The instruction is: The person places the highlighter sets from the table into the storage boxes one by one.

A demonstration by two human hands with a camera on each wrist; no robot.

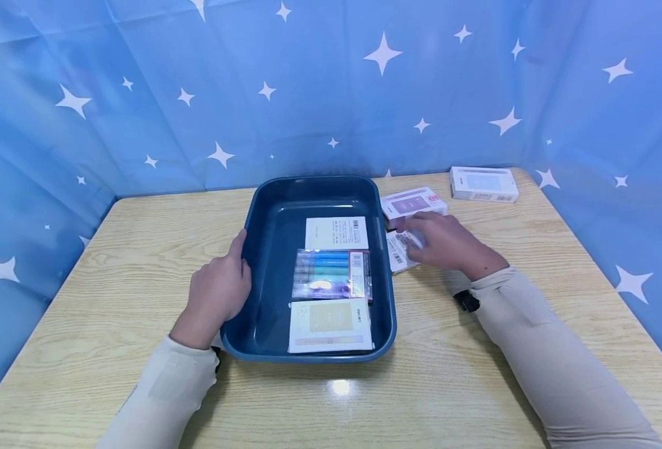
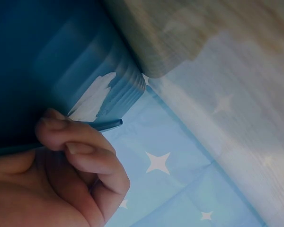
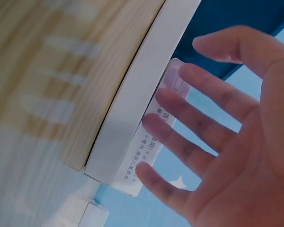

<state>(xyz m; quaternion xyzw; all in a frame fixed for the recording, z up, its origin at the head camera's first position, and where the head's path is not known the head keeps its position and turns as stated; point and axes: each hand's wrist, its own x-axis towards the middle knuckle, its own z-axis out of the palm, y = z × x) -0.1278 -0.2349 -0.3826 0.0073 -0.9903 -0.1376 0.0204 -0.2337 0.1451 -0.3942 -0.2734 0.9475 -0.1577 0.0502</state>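
Observation:
A dark blue plastic tray (image 1: 267, 274) sits on the table. My left hand (image 1: 220, 291) grips its left rim, with curled fingers (image 2: 111, 165) against the outer wall in the left wrist view. Inside, along the right side, lie a white box with printed text (image 1: 336, 232), a clear pack of coloured pens (image 1: 328, 274) and a white box with a yellowish panel (image 1: 331, 327). Right of the tray, my right hand (image 1: 449, 245) reaches over a white box with a barcode (image 1: 399, 254) and a box with a purple panel (image 1: 412, 204). Its fingers are extended and spread, the tips at a box.
Another white box (image 1: 482, 183) lies at the table's far right corner. The wooden table (image 1: 157, 249) backs onto a blue cloth with white stars (image 1: 308, 93), which also hangs along both sides. A pale patch (image 2: 92, 99) marks the tray's outer wall.

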